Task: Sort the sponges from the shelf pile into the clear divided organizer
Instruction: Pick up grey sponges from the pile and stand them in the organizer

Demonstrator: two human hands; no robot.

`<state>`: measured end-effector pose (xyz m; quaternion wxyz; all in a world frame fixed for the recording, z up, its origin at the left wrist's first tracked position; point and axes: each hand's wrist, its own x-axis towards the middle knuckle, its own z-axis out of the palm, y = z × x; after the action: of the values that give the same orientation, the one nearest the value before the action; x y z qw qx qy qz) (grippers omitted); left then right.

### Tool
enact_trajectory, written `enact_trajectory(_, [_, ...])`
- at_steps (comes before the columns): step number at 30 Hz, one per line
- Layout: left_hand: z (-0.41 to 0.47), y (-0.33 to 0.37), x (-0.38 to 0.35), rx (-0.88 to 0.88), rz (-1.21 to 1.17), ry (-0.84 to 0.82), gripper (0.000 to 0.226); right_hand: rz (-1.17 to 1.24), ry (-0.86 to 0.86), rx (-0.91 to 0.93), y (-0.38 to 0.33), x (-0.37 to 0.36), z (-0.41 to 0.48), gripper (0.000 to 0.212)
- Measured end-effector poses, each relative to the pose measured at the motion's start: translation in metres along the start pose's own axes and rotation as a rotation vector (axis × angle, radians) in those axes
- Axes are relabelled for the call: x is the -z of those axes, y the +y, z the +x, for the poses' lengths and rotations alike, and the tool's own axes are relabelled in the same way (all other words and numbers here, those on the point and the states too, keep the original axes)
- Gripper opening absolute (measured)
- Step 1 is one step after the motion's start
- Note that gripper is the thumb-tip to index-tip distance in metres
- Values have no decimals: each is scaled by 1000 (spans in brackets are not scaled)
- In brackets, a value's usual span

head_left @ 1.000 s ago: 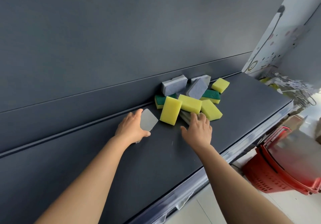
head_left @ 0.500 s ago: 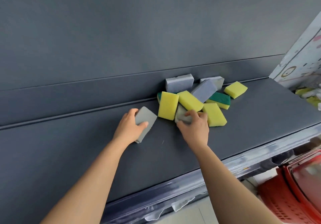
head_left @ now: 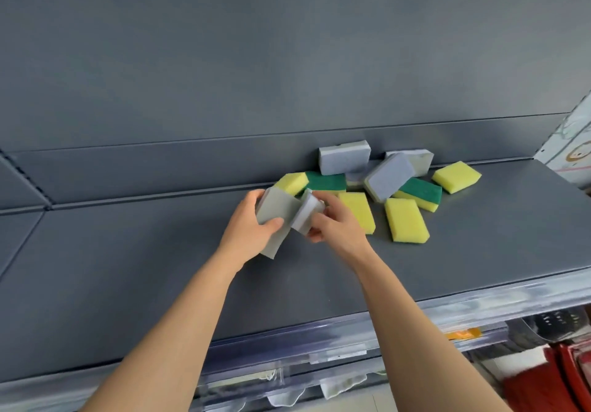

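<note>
My left hand [head_left: 248, 229] grips a grey sponge [head_left: 273, 210] lifted off the dark shelf [head_left: 128, 267]. My right hand [head_left: 335, 229] holds a second grey sponge [head_left: 305, 215] right beside the first, the two nearly touching. Behind them lies the pile: yellow sponges [head_left: 406, 224], green-topped sponges [head_left: 420, 191] and grey ones [head_left: 343, 157] leaning on the back wall. One yellow sponge [head_left: 455, 176] lies apart at the right. No clear divided organizer is in view.
The shelf's front edge carries a clear price rail [head_left: 415, 319]. A red basket [head_left: 563, 379] sits low at the bottom right. A patterned white panel [head_left: 572, 146] bounds the shelf's right end.
Both hands have lifted their grey sponges off the shelf and brought them together. The right hand pulled its sponge out from under the yellow ones, which shifted.
</note>
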<state>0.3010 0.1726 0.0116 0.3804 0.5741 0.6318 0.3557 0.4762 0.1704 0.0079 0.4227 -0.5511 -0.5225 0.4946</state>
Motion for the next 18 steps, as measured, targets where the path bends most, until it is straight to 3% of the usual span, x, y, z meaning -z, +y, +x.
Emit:
enact_trajectory(6, [-12, -5, 31, -4, -87, 10, 47, -437, -57, 305, -4, -14, 3, 67])
enact_trajectory(9, [-20, -11, 55, 22, -169, 42, 46, -544, -28, 418, -18, -26, 4, 51])
enact_trajectory(13, [-39, -26, 89, 38, -345, 153, 52, -459, -14, 496, -35, -58, 2, 47])
enact_trajectory(18, [-75, -50, 135, 29, -412, 342, 61, -258, -205, 368, -46, -122, -10, 33])
